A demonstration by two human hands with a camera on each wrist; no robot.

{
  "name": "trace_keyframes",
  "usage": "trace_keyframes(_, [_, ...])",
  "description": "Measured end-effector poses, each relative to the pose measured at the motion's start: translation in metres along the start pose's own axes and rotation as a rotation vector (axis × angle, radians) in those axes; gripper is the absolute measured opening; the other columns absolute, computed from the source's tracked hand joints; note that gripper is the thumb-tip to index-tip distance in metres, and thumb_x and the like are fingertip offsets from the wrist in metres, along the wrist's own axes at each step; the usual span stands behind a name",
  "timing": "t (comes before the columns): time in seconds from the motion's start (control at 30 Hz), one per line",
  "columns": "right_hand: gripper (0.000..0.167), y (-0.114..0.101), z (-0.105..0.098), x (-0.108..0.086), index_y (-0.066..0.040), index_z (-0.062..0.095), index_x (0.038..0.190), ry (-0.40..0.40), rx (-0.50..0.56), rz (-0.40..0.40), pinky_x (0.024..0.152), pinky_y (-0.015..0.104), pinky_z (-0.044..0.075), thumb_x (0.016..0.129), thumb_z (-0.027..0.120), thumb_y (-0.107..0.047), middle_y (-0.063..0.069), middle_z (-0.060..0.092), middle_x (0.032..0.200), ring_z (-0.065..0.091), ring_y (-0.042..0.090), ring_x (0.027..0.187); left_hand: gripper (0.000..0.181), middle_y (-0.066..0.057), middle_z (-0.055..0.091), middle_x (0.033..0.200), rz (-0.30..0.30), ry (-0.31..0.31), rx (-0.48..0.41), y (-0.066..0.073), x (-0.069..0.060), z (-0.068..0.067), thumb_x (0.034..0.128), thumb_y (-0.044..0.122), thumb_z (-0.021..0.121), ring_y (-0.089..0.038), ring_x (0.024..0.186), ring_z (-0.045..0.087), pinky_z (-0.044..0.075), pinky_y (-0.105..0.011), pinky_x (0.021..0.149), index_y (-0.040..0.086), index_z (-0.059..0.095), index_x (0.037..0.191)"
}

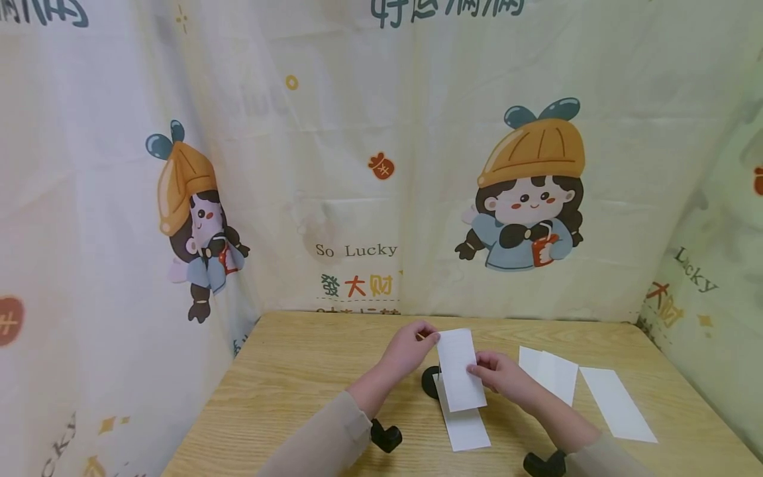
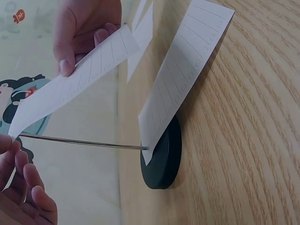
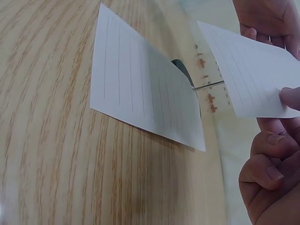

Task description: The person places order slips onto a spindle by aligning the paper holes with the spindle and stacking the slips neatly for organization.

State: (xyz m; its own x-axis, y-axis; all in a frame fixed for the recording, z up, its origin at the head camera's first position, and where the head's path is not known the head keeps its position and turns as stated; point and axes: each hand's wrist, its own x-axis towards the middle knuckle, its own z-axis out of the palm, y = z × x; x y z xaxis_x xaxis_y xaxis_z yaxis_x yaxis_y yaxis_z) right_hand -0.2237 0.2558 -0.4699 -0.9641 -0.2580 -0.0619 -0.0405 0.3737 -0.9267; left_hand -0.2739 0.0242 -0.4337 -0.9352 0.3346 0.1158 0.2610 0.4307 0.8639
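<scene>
A bill spike has a round black base point(image 2: 161, 164) and a thin metal rod point(image 2: 84, 142). One ruled white slip point(image 2: 187, 61) is stuck on the rod low down, by the base, and slants over the table. Both hands hold a second ruled slip point(image 1: 460, 371) above it. My left hand point(image 1: 411, 348) pinches this slip's upper corner at the rod's tip; whether the tip has pierced the paper is hidden by the fingers. My right hand point(image 1: 499, 374) pinches the slip's right edge between thumb and fingers, as the right wrist view also shows.
To the right on the wooden table point(image 1: 298, 371) lie overlapping white slips point(image 1: 551, 371) and a separate slip point(image 1: 618, 404). A printed cloth point(image 1: 334, 199) hangs behind the table and along its sides. Black wrist mounts point(image 1: 386, 436) sit at both sleeves.
</scene>
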Motion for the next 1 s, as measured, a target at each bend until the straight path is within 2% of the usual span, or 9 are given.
trace_keyframes(0.27, [0.023,0.0035,-0.0029,-0.0038,-0.002,0.063,0.097,-0.016,-0.034,-0.012,0.050,0.025,0.034,0.101,0.059,-0.024,0.000,0.042,0.062,0.038,0.012,0.053,0.013,0.010,0.062,0.087,0.011,0.007,0.027,0.0000,-0.0002,0.0005,0.0972,0.034,0.064,-0.010,0.079,0.055,0.046,-0.031,0.066,0.022,0.068,0.098])
trace_keyframes(0.6, [0.021,0.0081,-0.0040,-0.0074,-0.007,0.070,0.090,-0.040,-0.161,-0.056,0.055,0.025,0.035,0.099,0.062,-0.024,-0.002,0.045,0.067,0.039,0.009,0.061,0.013,0.008,0.059,0.081,0.035,0.031,0.043,-0.0013,-0.0014,0.0011,0.0962,0.034,0.065,-0.011,0.071,0.052,0.044,-0.030,0.061,0.021,0.068,0.096])
trace_keyframes(0.8, [0.020,0.0076,-0.0039,-0.0083,-0.008,0.070,0.091,-0.031,-0.184,-0.046,0.057,0.027,0.037,0.098,0.063,-0.025,0.007,0.059,0.075,0.043,0.011,0.065,0.013,0.009,0.058,0.080,0.049,0.053,0.088,-0.0017,-0.0013,0.0025,0.0962,0.035,0.065,-0.010,0.070,0.051,0.044,-0.029,0.061,0.022,0.068,0.094])
trace_keyframes(1.0, [0.021,0.0080,-0.0033,-0.0081,-0.008,0.069,0.090,-0.035,-0.177,-0.052,0.059,0.027,0.037,0.099,0.063,-0.025,0.009,0.062,0.079,0.043,0.012,0.066,0.013,0.011,0.057,0.081,0.051,0.065,0.131,-0.0035,-0.0017,0.0038,0.0965,0.037,0.065,-0.010,0.071,0.051,0.044,-0.028,0.061,0.024,0.067,0.095])
